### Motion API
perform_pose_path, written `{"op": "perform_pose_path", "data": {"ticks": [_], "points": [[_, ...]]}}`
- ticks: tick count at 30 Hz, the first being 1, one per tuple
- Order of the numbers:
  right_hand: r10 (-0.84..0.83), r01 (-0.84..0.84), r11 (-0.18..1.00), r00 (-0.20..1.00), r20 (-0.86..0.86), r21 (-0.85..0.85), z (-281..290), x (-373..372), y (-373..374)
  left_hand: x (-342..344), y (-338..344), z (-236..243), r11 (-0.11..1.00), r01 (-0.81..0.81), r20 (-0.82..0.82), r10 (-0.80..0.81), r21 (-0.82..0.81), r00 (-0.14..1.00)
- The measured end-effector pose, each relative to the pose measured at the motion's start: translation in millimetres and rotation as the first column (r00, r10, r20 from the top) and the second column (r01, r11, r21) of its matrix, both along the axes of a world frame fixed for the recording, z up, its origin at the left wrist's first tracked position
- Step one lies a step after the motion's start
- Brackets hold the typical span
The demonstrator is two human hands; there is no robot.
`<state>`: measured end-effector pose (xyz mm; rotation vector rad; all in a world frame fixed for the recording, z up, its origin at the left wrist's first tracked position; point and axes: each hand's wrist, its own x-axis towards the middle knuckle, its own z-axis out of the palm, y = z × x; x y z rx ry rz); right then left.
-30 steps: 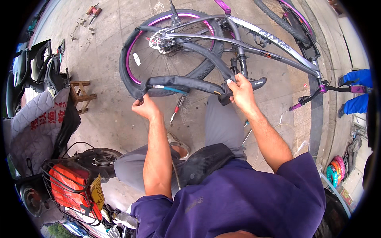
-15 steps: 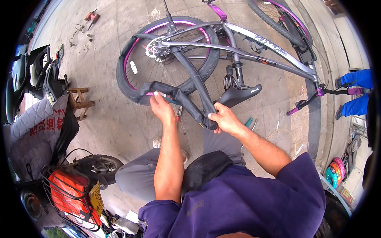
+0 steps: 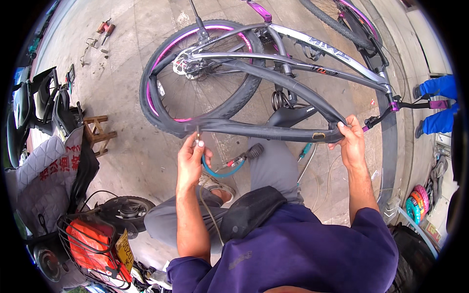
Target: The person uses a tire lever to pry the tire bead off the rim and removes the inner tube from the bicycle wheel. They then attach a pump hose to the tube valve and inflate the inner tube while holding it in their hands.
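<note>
A black inner tube (image 3: 288, 133) stretches across in front of me, one part still tucked against the bicycle's rear wheel (image 3: 151, 93). My right hand (image 3: 352, 141) grips its far right bend, thumb on top, beside a small yellowish-outlined mark. At the wheel's near edge, my left hand (image 3: 191, 156) pinches the brass-coloured end of an air hose (image 3: 222, 175) against or just below the tube; exactly how they meet is blurred. The teal hose loops to a red and black fitting (image 3: 237, 161) by my knee. The bicycle frame (image 3: 293, 63) lies on its side.
The saddle (image 3: 293, 116) and a coiled cable lock lie just beyond the tube. A teal-handled tool (image 3: 305, 150) rests on the pavement to the right. Left stand a wooden stool (image 3: 99, 132) and a scooter with a wire basket (image 3: 93, 239). Someone in blue trousers (image 3: 439, 105) is at far right.
My right hand has moved right and slightly up, drawing the tube out longer. My left hand has come down off the wheel's edge and now holds the hose end.
</note>
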<state>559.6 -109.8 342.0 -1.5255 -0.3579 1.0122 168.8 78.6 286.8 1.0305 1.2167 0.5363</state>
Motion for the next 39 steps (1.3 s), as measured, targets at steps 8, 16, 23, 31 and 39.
{"op": "perform_pose_path", "data": {"ticks": [8, 16, 23, 31, 39], "points": [[0.94, -0.738, 0.34, 0.275, 0.201, -0.583, 0, -66, 1, -87, -12, 15, 0.974, 0.043, -0.23, -0.095, -0.221, 0.969], [0.719, -0.193, 0.68, 0.364, 0.592, -0.707, -99, -55, 253, -128, -55, -181, 0.724, 0.545, -0.658, -0.659, -0.423, 0.365], [0.586, -0.284, 0.793, 0.6, 0.545, -0.539, -165, 4, 282, -68, -27, -185, 0.598, 0.798, -0.977, -0.206, -0.079, 0.058], [0.46, -0.092, 0.844, 0.63, 0.626, -0.528, -149, 41, 239, 13, 87, -100, 0.808, 0.492, -0.916, 0.138, 0.324, 0.377], [0.234, -0.229, 0.935, 0.972, -0.015, -0.272, -109, 24, 154, 41, 150, -130, 0.899, 0.33, -0.857, 0.088, 0.287, 0.507]]}}
